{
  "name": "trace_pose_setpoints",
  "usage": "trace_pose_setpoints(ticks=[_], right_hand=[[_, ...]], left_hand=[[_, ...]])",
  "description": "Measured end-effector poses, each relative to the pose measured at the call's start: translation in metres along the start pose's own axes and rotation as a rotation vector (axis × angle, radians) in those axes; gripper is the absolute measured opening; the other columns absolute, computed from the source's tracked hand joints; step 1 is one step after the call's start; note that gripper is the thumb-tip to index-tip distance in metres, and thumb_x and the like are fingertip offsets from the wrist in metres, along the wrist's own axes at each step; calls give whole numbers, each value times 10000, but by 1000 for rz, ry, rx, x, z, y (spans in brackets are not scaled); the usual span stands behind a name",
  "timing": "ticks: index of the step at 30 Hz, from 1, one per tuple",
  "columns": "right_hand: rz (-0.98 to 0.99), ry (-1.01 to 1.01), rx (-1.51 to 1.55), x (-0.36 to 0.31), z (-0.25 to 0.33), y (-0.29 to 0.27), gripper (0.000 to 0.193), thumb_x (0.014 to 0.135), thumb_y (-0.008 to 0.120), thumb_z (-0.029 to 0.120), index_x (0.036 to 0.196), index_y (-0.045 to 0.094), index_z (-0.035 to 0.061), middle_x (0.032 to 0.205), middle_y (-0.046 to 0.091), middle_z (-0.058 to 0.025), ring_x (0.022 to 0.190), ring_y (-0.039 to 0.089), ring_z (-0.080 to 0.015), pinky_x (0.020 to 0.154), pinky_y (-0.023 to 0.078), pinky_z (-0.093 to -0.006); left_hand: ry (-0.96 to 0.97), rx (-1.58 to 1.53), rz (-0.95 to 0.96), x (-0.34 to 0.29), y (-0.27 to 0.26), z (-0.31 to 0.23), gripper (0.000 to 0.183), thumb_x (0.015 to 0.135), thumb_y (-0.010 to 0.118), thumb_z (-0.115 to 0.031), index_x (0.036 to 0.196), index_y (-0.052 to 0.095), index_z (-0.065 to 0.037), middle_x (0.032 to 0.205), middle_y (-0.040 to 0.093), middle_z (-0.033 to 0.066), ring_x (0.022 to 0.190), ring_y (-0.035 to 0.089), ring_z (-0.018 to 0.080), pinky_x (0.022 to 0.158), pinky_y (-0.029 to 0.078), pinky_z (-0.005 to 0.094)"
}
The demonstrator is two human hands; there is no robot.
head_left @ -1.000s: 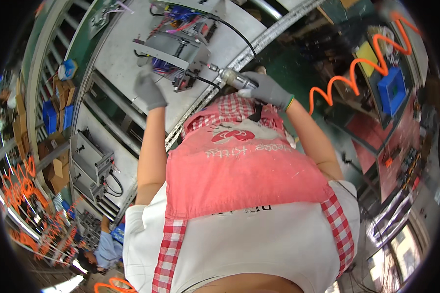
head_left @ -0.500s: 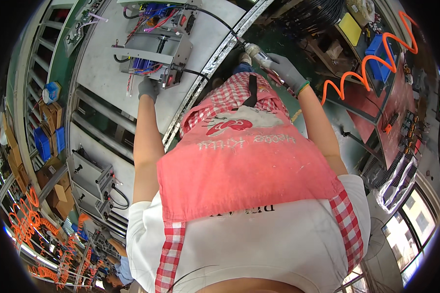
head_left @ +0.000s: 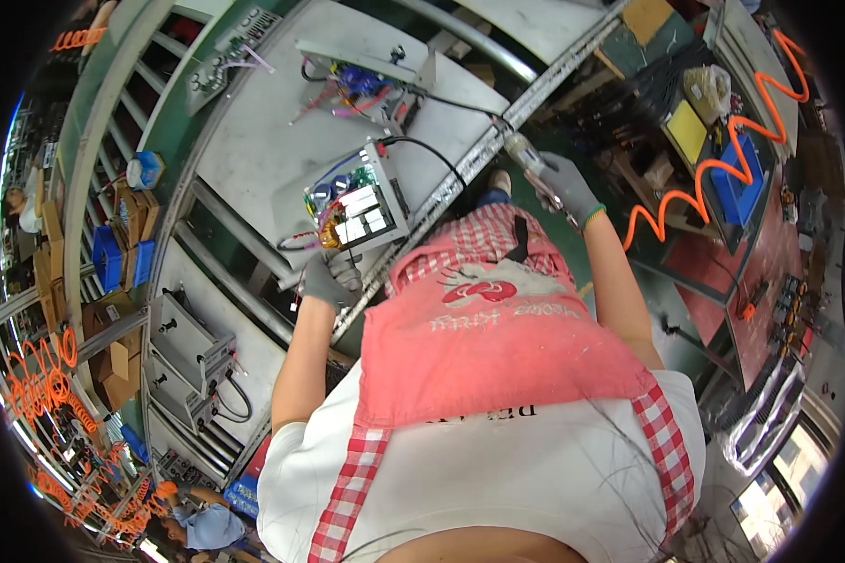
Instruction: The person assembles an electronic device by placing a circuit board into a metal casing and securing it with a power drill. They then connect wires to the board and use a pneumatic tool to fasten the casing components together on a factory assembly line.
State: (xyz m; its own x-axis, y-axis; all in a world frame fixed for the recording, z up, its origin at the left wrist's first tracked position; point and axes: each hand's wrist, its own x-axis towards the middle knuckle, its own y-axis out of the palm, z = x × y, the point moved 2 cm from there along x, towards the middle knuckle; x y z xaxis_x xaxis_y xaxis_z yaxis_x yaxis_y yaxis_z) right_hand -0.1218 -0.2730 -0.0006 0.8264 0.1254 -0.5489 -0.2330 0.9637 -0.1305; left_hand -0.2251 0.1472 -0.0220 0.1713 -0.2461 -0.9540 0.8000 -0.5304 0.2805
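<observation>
- Head view: the left hand (head_left: 329,280), in a grey glove, is closed on the near corner of an open metal box (head_left: 355,208) with wires and white parts inside. The box lies on the grey conveyor plate (head_left: 244,159), at about 11 o'clock from the pink apron (head_left: 498,347).
- The right hand (head_left: 565,188), also gloved, is wrapped around a power screwdriver (head_left: 528,155), at about 1 o'clock from the apron and held apart from the box, over the metal rail (head_left: 460,178).
- The orange coiled hose (head_left: 714,178) hangs at 2 o'clock.
- I judge the step is steadying the box for fastening.
- The next move asks to bring the tool tip over to the box at 10 o'clock, while the left hand keeps it from sliding.
</observation>
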Motion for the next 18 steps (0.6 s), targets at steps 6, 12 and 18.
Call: trace_pose_setpoints(ticks=[6,12,18], right_hand=[[-30,-76,-73,-20,-9,8,239,826,618,219,1006,605,63,706,558,19,541,486,-52,459,383,-233],[59,-133,-105,-10,-17,34,322,833,624,250,1082,607,47,784,608,-20,603,531,-72,539,448,-264],[94,-147,-183,-27,24,61,380,838,645,197,1179,584,41,902,628,-25,774,569,-94,676,486,-262]], left_hand=[[233,-256,45,25,19,-28,374,911,384,-425,900,583,-108,487,314,-42,406,282,111,367,217,258],[499,-305,316,85,89,-61,437,888,412,-516,715,515,-127,612,427,6,505,357,155,459,304,300],[1045,402,-146,111,92,-61,299,903,515,-351,716,544,-120,540,451,-20,511,443,89,448,320,283]])
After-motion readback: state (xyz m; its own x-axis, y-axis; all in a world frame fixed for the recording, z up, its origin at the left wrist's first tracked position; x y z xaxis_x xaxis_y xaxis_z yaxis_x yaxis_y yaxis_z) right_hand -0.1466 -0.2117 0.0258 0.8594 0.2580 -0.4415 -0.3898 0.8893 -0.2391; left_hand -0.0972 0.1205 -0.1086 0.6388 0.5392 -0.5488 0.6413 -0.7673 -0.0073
